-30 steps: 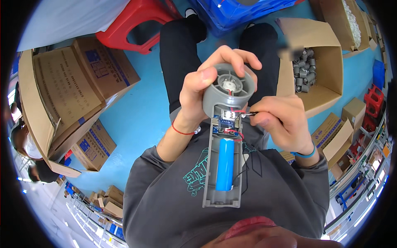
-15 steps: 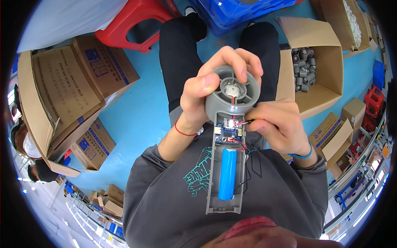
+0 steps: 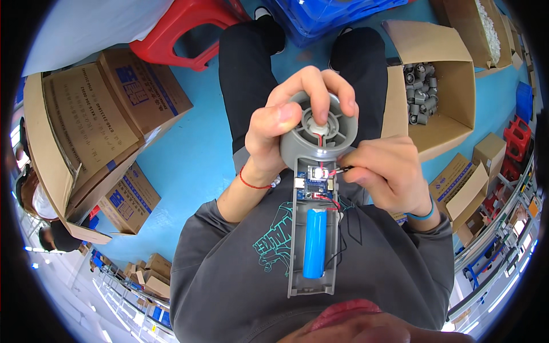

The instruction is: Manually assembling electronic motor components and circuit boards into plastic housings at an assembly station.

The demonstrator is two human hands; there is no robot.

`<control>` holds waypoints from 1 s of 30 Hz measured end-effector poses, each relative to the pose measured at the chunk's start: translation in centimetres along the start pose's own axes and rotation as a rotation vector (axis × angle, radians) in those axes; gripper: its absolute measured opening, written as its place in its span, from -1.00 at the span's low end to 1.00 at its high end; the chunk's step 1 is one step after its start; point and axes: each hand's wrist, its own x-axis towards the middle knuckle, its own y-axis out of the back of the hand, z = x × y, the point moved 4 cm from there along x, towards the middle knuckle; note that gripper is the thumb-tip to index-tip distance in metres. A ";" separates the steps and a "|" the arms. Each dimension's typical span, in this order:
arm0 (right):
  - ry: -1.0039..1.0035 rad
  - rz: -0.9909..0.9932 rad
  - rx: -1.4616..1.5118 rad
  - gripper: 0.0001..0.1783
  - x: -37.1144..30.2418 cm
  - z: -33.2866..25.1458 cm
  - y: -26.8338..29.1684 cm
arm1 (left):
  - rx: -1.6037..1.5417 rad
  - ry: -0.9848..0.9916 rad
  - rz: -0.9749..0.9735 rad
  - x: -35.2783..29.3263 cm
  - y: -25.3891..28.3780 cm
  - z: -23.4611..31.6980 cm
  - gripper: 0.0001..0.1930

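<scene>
A grey handheld fan body (image 3: 293, 240) hangs upright before my chest, its round head uppermost and its open handle pointing down toward me. My left hand (image 3: 303, 94) wraps around that head, with one fingertip on the pale motor (image 3: 318, 127) at its hub. Inside the handle sit a small blue circuit board (image 3: 315, 186) and a blue cylindrical battery (image 3: 314, 243). Red and black wires run beside them. My right hand (image 3: 386, 174) is closed in a pinch on thin dark wires at the board's upper right; their ends are partly hidden by its fingers.
An open carton of grey cylindrical parts (image 3: 420, 94) stands at right. Another open carton (image 3: 91, 126) is at left. A red stool (image 3: 189, 34) and a blue plastic crate (image 3: 337, 17) are ahead, beyond my legs. More cartons (image 3: 457, 186) lie at far right.
A finger of my left hand has moved inward onto the motor hub. The fan body has shifted very slightly; my right hand keeps its pinch beside the board.
</scene>
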 end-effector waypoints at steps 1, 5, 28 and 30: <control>0.013 0.007 -0.011 -0.77 -0.1 0.0 0.0 | -0.001 -0.012 0.012 0.0 0.0 0.0 -0.60; -0.002 -0.024 0.053 -0.77 -0.2 0.6 -0.1 | -0.011 0.007 0.027 -0.1 -0.1 -0.1 -0.62; -0.096 -0.077 -0.088 -0.85 -0.5 -1.3 1.4 | 0.127 0.043 0.052 0.3 -0.7 0.8 -0.46; -0.080 -0.082 -0.111 -0.83 -0.5 -1.3 1.5 | 0.140 0.025 0.044 0.3 -0.7 1.0 -0.46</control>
